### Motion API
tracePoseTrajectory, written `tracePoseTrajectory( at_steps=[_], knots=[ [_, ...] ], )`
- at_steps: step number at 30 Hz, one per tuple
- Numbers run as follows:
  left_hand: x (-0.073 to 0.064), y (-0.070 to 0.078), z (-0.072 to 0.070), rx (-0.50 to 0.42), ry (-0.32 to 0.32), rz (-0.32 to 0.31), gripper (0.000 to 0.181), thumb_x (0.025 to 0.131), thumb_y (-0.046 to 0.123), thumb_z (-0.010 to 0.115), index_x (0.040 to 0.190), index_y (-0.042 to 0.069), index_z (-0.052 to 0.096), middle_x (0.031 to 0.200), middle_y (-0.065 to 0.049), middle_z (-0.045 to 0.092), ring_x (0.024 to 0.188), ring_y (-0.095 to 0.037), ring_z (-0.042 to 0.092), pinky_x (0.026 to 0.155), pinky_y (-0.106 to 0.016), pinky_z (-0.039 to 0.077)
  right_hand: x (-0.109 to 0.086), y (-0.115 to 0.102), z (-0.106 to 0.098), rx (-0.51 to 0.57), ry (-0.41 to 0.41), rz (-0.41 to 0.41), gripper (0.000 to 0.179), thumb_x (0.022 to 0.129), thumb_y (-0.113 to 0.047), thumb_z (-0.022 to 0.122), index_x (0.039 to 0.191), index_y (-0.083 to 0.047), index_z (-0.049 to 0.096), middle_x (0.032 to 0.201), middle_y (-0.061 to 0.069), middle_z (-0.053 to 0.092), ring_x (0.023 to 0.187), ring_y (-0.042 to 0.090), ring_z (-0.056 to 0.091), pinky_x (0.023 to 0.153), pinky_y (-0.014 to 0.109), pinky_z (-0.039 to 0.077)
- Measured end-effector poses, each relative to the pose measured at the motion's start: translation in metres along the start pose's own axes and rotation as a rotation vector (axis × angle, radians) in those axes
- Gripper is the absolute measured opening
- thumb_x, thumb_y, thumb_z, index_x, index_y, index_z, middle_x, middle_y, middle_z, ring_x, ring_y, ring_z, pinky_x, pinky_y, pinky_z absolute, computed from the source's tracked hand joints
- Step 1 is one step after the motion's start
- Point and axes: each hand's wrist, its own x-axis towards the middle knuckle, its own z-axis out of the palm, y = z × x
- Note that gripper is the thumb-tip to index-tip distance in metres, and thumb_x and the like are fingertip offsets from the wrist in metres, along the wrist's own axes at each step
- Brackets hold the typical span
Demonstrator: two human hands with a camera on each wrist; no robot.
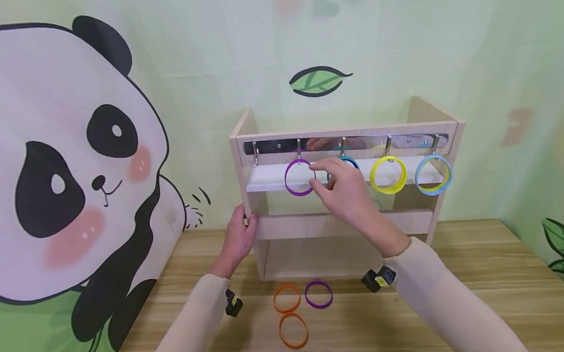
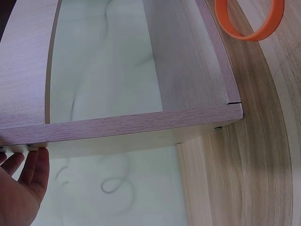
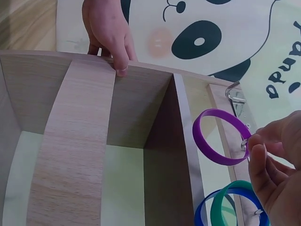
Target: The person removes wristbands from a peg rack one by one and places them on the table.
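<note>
My right hand (image 1: 346, 191) pinches the rim of a purple ring (image 3: 207, 149) between thumb and fingers, at the second hook (image 1: 299, 148) from the left. The right wrist view shows the hook's tip beside the fingertips, at the ring's rim. With its thumb on the front edge, my left hand (image 1: 239, 237) grips the left side panel (image 2: 117, 129) of a wooden rack (image 1: 309, 225). Just right of the purple ring, a teal ring (image 3: 217, 209) and a blue ring (image 3: 201, 214) hang together, partly hidden by my right hand in the head view.
A yellow ring (image 1: 389, 190) and a light blue ring (image 1: 433, 192), with yellow behind it, hang on the right hooks. The leftmost hook (image 1: 256, 155) bears nothing. Two orange rings (image 1: 294, 347) and another purple ring (image 1: 319, 306) lie on the table (image 1: 369, 332) before the rack.
</note>
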Motion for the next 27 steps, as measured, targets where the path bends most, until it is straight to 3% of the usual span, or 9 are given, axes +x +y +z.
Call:
tracePoseTrajectory(
  at_steps=[7,17,27],
  knots=[
    [-0.001,0.002,0.0,0.002,0.004,0.008,0.046,0.1,0.028,0.04,0.142,0.01,0.033,0.132,-0.01,0.044,0.113,-0.025,0.05,0.087,-0.044,0.051,0.009,0.002,0.002,-0.034,-0.011,-0.009,0.026,0.084,-0.011,0.07,0.109,-0.003,0.068,0.108,0.009,0.066,0.061,0.016,0.056,0.056,0.027,0.048],
    [-0.003,0.003,0.0,0.007,0.0,-0.005,0.047,0.1,0.029,0.04,0.142,0.009,0.033,0.133,-0.01,0.044,0.115,-0.025,0.05,0.088,-0.043,0.051,0.015,0.004,0.008,-0.071,-0.057,0.08,0.032,0.087,-0.013,0.067,0.118,-0.007,0.065,0.111,0.007,0.066,0.06,0.014,0.054,0.053,0.025,0.047],
    [-0.002,0.002,-0.001,0.007,-0.004,-0.009,0.047,0.1,0.029,0.04,0.142,0.009,0.033,0.133,-0.01,0.044,0.115,-0.025,0.05,0.087,-0.043,0.051,0.019,0.003,0.009,-0.052,-0.033,0.088,0.025,0.088,-0.011,0.065,0.113,-0.006,0.067,0.101,0.007,0.068,0.056,0.014,0.055,0.05,0.025,0.048]
  ],
)
